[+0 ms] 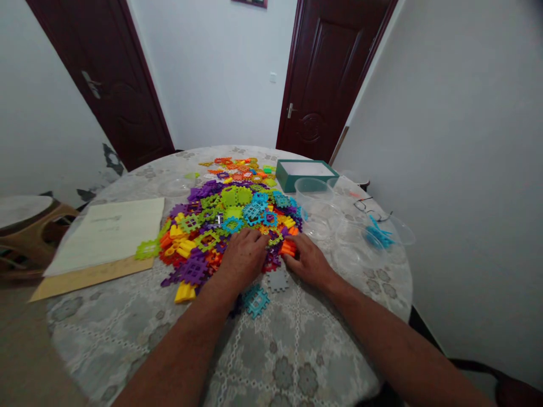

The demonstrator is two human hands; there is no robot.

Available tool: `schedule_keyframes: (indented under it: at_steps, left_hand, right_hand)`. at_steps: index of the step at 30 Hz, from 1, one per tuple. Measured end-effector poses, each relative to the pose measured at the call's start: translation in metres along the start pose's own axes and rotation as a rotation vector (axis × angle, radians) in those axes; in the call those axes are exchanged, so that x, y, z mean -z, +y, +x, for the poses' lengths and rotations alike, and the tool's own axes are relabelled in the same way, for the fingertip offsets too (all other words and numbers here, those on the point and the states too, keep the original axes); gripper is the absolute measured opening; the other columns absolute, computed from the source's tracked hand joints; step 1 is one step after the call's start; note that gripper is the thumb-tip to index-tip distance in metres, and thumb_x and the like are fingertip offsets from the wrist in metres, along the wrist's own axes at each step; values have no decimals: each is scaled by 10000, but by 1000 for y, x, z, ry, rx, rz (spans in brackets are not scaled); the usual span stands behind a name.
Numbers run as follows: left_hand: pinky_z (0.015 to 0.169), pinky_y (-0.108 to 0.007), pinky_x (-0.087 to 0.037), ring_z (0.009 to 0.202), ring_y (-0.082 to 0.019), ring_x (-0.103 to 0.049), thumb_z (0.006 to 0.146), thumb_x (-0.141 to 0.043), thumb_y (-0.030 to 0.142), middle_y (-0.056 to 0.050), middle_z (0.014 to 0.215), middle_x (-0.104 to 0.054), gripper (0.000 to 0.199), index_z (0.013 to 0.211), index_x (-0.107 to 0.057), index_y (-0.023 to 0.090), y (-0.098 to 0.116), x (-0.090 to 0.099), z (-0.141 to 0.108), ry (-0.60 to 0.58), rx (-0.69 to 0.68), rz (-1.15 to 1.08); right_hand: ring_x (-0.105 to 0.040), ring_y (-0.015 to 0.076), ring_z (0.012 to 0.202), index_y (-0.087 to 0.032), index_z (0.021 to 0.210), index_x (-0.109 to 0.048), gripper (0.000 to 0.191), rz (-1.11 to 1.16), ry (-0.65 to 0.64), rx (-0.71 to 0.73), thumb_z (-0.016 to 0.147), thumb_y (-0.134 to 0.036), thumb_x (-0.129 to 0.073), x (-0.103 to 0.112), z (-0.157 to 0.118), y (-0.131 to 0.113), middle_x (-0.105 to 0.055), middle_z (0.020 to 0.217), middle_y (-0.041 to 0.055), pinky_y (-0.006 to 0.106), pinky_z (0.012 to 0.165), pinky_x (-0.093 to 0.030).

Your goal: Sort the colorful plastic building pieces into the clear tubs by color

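A big heap of colourful plastic interlocking building pieces (231,195) covers the middle of the table. My left hand (245,254) rests on the near side of the heap, its fingers curled downward; what lies under the fingertips is hidden. Just to its right, my right hand (309,261) has thumb and fingers closed around an orange building piece (289,247) at the heap's near right edge. Between and below the hands lie a grey square piece (278,281) and a blue square piece (256,301). Yellow pieces (185,292) sit at the heap's near left.
Clear plastic tubs (316,192) stand right of the heap, one tub (360,249) beside some blue pieces (379,233). Behind them are a green box (288,180) and eyeglasses (373,209). Paper (110,229) lies on the left of the round table (271,362). A stool (29,226) stands left.
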State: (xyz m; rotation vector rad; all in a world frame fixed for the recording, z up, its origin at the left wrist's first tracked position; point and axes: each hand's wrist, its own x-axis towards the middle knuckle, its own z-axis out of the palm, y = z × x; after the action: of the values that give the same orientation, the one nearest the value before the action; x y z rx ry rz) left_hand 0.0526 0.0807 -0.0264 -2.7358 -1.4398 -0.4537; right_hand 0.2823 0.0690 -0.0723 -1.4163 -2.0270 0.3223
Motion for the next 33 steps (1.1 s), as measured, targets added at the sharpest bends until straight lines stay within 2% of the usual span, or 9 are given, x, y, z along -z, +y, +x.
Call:
schedule_keyframes:
  at_steps: [6, 8, 12, 17, 20, 23, 26, 31, 33]
  left_hand:
    - [1042, -466, -440, 1203, -313, -568, 945, -689, 315, -114, 1204, -679, 337, 1272, -663, 238, 4, 5, -4, 9, -45, -61]
    - [1032, -474, -442, 1201, -323, -565, 913, -743, 373, -111, 1197, -677, 374, 1256, -667, 243, 3, 6, -5, -6, -65, -63]
    - [976, -476, -460, 1181, -340, -570, 850, -816, 388, -99, 1175, -678, 341, 1137, -691, 254, -1, 5, -7, -55, -86, -22]
    - [935, -472, -481, 1142, -334, -585, 846, -806, 316, -97, 1166, -678, 279, 1091, -695, 241, -4, 2, -5, -68, -68, 20]
    - [949, -466, -483, 1143, -322, -580, 866, -775, 282, -97, 1176, -674, 257, 1105, -694, 237, -3, 2, -4, -59, -61, 4]
    - [1003, -459, -469, 1162, -307, -569, 898, -739, 260, -100, 1201, -665, 262, 1153, -687, 232, -1, 3, -3, -19, -67, -38]
    - [1030, -457, -458, 1171, -299, -561, 919, -707, 235, -104, 1211, -656, 282, 1199, -677, 231, 1, 6, -3, 9, -58, -55]
    - [1033, -465, -460, 1173, -301, -558, 917, -707, 225, -105, 1214, -646, 283, 1199, -676, 238, 1, 5, -3, 15, -44, -46]
    - [1036, -469, -458, 1173, -300, -557, 918, -705, 221, -101, 1212, -647, 290, 1205, -672, 239, 0, 3, -4, 21, -48, -48]
  right_hand:
    - [-621, 258, 1173, -224, 1312, -658, 385, 187, 127, -73, 947, -297, -557, 10, -4, 1, -680, 1245, 98, 421, 1070, -469]
    - [-639, 244, 1108, -241, 1242, -672, 330, 269, 154, -127, 986, -316, -479, 14, -5, 0, -706, 1184, 66, 386, 1004, -484]
    - [-610, 214, 813, -230, 1005, -666, 282, 274, 147, -213, 1020, -371, -422, 16, -5, -1, -682, 865, 17, 310, 742, -445]
    - [-588, 208, 750, -226, 982, -636, 229, 162, 114, -231, 1010, -357, -449, 12, -4, 2, -646, 806, 8, 306, 692, -404]
    - [-615, 227, 827, -222, 1005, -638, 203, 49, 96, -142, 1007, -324, -462, 9, -5, 3, -663, 884, 43, 335, 779, -462]
    - [-627, 266, 1107, -205, 1122, -641, 227, -19, 122, -5, 1006, -280, -460, 4, -3, 6, -677, 1158, 125, 394, 988, -488]
    - [-569, 275, 1291, -184, 1274, -592, 301, -65, 115, 30, 1020, -259, -449, -1, 5, 9, -623, 1364, 165, 429, 1115, -447]
    - [-624, 236, 1029, -190, 1166, -601, 223, -172, 6, -56, 1017, -190, -435, -5, 15, 9, -678, 1122, 113, 360, 947, -503]
    - [-599, 252, 1046, -208, 1068, -614, 156, -247, -9, -16, 1004, -188, -474, -4, 11, 4, -668, 1110, 124, 346, 883, -500]
